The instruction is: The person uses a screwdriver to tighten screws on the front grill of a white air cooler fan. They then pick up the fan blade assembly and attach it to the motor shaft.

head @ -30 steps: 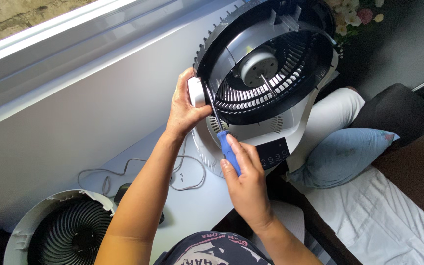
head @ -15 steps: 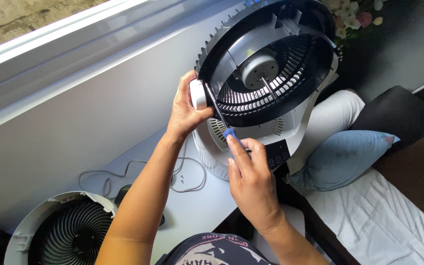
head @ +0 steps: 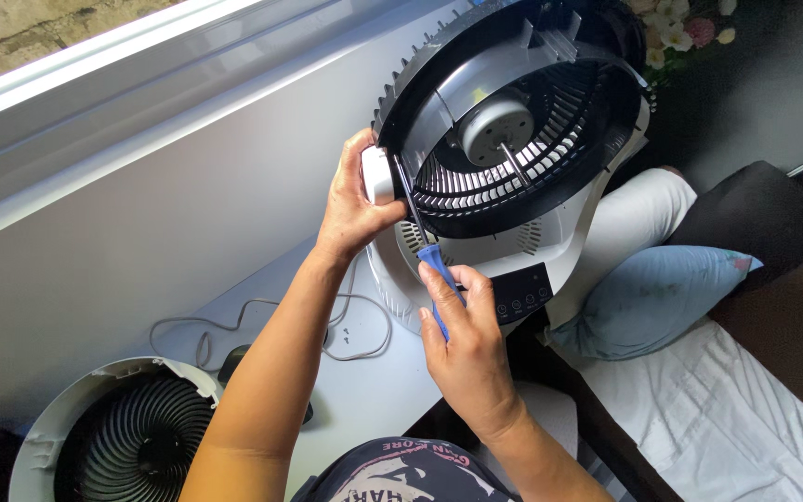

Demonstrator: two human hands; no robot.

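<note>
**Screwdriver set at the fan housing's rim, both hands engaged**

The left hand (head: 357, 209) wraps its fingers (head: 362, 149) closed around the white side knob (head: 378, 175) of the black fan housing (head: 513, 121), thumb pressed below it; this looks like a bracing grip that keeps the tilted housing from swinging under the tool's push. Just beside those fingers, the dark shaft of the blue-handled screwdriver (head: 434, 279) runs up to the housing's rim, the tip meeting it close to the knob. The right hand (head: 465, 344) has its fingers curled tight around the handle, below and to the right of the left hand, so the shaft lines up with the rim. The motor (head: 494, 125) and its bare spindle sit inside the housing, well above the right fingers. On the table (head: 364, 390), a grey cable (head: 364, 344) lies under the left forearm, and a detached white grille (head: 113, 437) lies further off.

Against half a second ago, the right fingers have re-gripped: more blue handle shows and the hand sits slightly lower, while the left hand keeps its hold on the knob.
</note>
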